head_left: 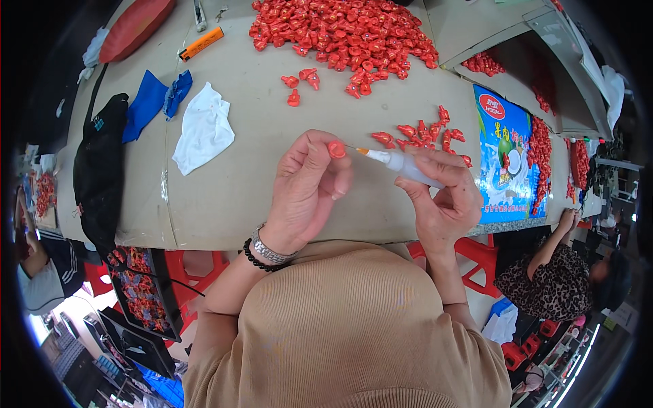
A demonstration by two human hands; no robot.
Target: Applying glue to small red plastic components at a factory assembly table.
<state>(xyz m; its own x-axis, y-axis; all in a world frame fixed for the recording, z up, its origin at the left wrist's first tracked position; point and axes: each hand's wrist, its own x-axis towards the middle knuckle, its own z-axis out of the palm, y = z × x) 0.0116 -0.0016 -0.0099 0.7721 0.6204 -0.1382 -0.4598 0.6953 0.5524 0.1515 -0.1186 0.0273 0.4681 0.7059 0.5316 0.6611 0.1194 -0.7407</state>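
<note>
Between thumb and fingers, my left hand (306, 180) pinches a small red plastic piece (336, 149) above the table's near part. My right hand (445, 194) grips a translucent squeeze bottle (411, 167) with a white and orange tip and a thin needle. The needle's end is at or very close to the red piece; whether they touch I cannot tell. Several similar red pieces (425, 134) lie just beyond the bottle. Farther off, a large heap of red pieces (347, 41) covers the table's far side, with a few loose red pieces (299, 85) before it.
To the left lie a white cloth (204, 128), blue cloth pieces (145, 105), a black bag (101, 173) and an orange marker-like tube (202, 43). A blue printed sheet (503, 163) and more red pieces (541, 163) are on the right. Another person (551, 272) sits at the far right.
</note>
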